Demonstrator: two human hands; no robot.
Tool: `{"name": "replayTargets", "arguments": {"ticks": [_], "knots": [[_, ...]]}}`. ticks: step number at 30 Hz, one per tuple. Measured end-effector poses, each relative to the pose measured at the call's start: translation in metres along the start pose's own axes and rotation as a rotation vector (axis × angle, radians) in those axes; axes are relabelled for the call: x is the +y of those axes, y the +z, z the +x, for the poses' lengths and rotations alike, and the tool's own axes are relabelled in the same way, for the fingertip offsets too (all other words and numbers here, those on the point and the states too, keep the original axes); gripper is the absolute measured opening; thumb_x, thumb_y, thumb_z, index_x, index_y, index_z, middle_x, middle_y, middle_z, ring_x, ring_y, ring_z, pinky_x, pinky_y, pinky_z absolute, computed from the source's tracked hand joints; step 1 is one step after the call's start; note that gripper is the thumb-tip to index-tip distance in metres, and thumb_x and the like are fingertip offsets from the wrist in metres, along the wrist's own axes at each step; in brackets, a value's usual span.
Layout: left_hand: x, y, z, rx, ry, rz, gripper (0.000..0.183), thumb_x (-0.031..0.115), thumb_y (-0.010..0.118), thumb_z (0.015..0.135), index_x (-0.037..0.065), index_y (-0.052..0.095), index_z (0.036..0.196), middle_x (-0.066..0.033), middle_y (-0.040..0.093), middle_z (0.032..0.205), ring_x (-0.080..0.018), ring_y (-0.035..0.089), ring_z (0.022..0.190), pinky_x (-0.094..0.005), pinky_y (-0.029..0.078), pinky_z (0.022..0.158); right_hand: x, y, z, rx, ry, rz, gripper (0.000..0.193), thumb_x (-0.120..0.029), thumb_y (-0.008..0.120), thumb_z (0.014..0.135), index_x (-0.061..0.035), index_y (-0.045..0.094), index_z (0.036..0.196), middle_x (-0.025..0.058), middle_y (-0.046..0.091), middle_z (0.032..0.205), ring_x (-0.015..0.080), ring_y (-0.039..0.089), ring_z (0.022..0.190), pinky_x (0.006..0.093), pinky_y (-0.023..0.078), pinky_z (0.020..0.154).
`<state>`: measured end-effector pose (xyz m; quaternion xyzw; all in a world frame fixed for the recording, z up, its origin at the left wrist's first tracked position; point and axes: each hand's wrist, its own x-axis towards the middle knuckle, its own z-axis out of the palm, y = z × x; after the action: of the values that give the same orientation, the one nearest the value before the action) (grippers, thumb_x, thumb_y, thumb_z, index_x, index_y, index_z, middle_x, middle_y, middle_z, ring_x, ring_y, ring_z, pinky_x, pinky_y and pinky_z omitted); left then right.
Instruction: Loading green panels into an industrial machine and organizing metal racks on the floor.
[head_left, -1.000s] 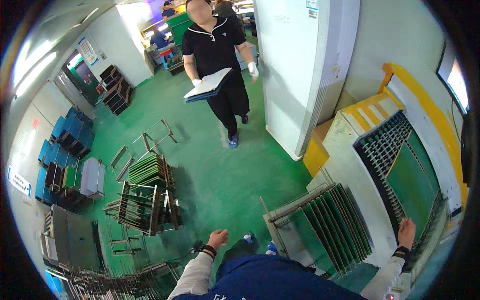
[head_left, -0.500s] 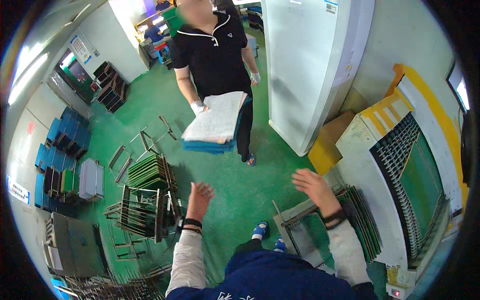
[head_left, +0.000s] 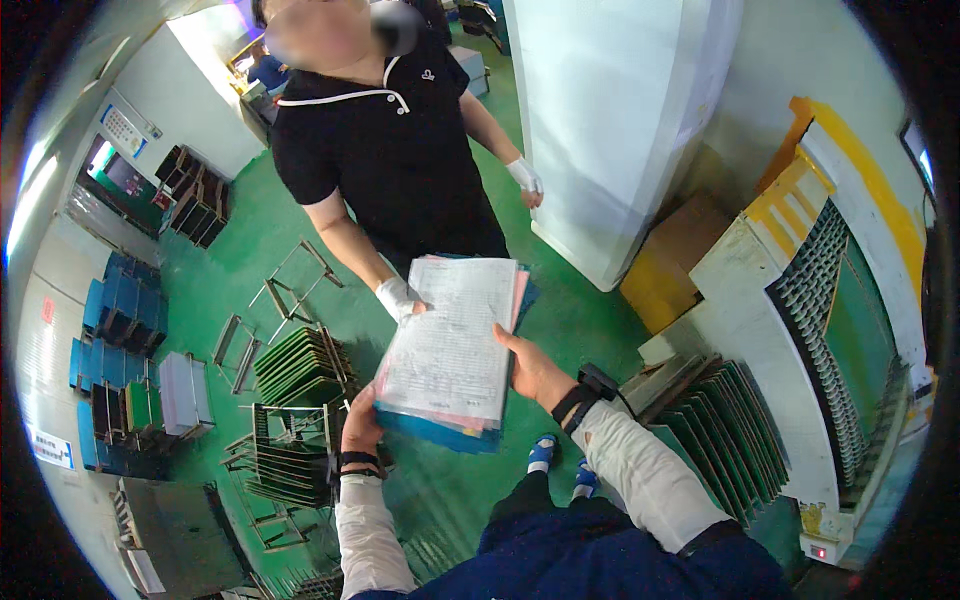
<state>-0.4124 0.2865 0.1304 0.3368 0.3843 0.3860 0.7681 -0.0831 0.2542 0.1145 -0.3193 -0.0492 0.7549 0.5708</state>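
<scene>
A stack of printed paper sheets (head_left: pixel 450 340), white on top with pink ones below, lies over a blue sheet-like backing (head_left: pixel 437 432). My left hand (head_left: pixel 361 424) grips its lower left corner, fingers partly hidden. On the right edge my right hand (head_left: pixel 533 370) holds the stack, thumb on top and the other fingers mostly out of sight. A person in a black shirt stands facing me, and that person's white-gloved hand (head_left: pixel 400 298) still has hold of the far left edge.
Racks of green panels stand on the floor at left (head_left: pixel 300 368) and close by my right arm (head_left: pixel 725 435). A machine with rows of rollers (head_left: pixel 815 310) is at right. Behind the stack rises a tall white cabinet (head_left: pixel 610 130). Blue bins (head_left: pixel 125 310) line the left wall.
The person has come closer with the paper stack. My hands, apart and bare before, have closed on its left and right edges.
</scene>
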Motion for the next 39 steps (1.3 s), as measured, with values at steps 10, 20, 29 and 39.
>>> {"name": "replayTargets", "arguments": {"ticks": [10, 20, 29, 39], "knots": [[-0.051, 0.041, -0.053, 0.031, -0.194, 0.061, 0.05, 0.011, 0.071, 0.082, 0.0, 0.054, 0.127, -0.0052, 0.063, 0.117, -0.0177, 0.058, 0.107, -0.0342, 0.042, 0.096, 0.003, -0.051, -0.062, 0.206, -0.08, -0.051, 0.056, -0.006, 0.071, 0.077, 0.0027, 0.045, 0.126, 0.0144, 0.058, 0.117, 0.0282, 0.056, 0.104, 0.0417, 0.046, 0.091], [-0.075, 0.141, 0.021, -0.554, -0.462, 0.161, 0.078, 0.052, 0.068, 0.081, -0.002, 0.046, 0.134, -0.0076, 0.056, 0.127, -0.0192, 0.052, 0.118, -0.0333, 0.042, 0.097, -0.019, -0.097, -0.226, 0.458, -0.415, 0.163, 0.048, -0.001, 0.068, 0.078, -0.0002, 0.052, 0.122, 0.0105, 0.061, 0.114, 0.0247, 0.059, 0.104, 0.0388, 0.048, 0.09], [-0.166, 0.272, 0.008, -0.915, -0.686, 0.54, 0.058, 0.044, 0.051, 0.095, 0.002, 0.047, 0.135, -0.0082, 0.054, 0.13, -0.0187, 0.051, 0.116, -0.032, 0.041, 0.098, 0.054, -0.134, -0.38, 0.727, -0.797, 0.263, 0.053, -0.001, 0.068, 0.078, -0.001, 0.05, 0.129, 0.0106, 0.061, 0.117, 0.0234, 0.06, 0.104, 0.0356, 0.047, 0.091], [-0.262, 0.346, -0.107, -1.119, -0.912, 0.644, 0.045, 0.021, 0.061, 0.088, 0.0, 0.053, 0.127, -0.0096, 0.061, 0.119, -0.0205, 0.06, 0.105, -0.0316, 0.048, 0.09, 0.171, -0.149, -0.527, 0.843, -1.055, 0.453, 0.058, -0.01, 0.067, 0.083, -0.0021, 0.043, 0.135, 0.0113, 0.057, 0.121, 0.0238, 0.056, 0.109, 0.0391, 0.048, 0.092]]}}
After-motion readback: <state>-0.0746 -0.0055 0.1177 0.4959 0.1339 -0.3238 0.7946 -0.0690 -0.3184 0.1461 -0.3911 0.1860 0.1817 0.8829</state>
